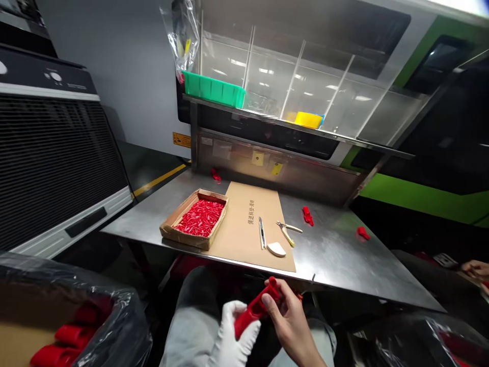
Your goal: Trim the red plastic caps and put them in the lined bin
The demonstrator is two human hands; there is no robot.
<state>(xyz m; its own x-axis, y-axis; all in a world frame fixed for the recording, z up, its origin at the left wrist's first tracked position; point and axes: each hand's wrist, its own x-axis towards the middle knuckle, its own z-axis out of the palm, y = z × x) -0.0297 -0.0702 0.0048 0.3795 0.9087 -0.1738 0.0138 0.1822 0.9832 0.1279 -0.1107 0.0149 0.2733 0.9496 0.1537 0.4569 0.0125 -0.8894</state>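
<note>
A hollow red plastic part (256,309) is held tilted over my lap, just below the table's front edge. My left hand (235,331), in a white glove, wraps round its lower end. My bare right hand (287,316) grips the upper end, the thumb lying on its near side. Beyond the hands, a pair of cutting pliers (289,233) with pale handles lies across the cardboard's right edge. Beside it are a slim knife-like tool (262,233) and a white wedge-shaped piece (276,249).
A cardboard tray (191,244) of small red scraps stands on the steel table (328,255), left of the cardboard sheet (244,250). A bag-lined box (126,306) with red parts sits lower left. Above is a shelf with a green bin (214,90). Another person's hand (476,268) shows far right.
</note>
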